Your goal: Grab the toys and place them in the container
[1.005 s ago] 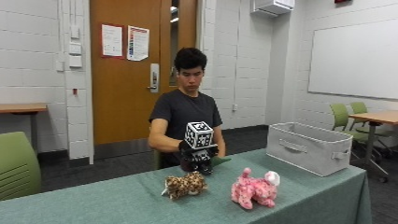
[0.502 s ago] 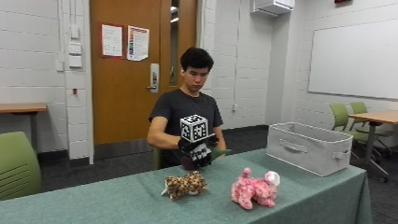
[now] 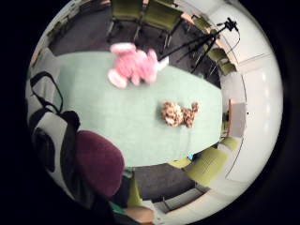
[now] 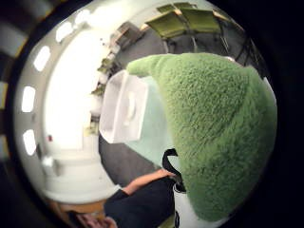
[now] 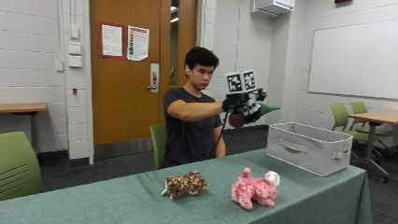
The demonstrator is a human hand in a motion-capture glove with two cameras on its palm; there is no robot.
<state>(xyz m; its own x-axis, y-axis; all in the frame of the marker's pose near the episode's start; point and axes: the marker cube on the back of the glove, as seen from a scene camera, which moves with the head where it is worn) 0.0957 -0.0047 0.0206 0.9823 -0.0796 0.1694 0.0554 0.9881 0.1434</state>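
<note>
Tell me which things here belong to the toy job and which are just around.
Job: green plush toy held in gloved right hand; spotted brown plush toy and pink plush toy on the green-covered table; grey fabric container.

Around: green chairs, whiteboard, wooden door.

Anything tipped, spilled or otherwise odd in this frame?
Nothing stands out. The right hand holds a green toy up in the air, short of the container; the pink toy and spotted toy lie on the table.
</note>
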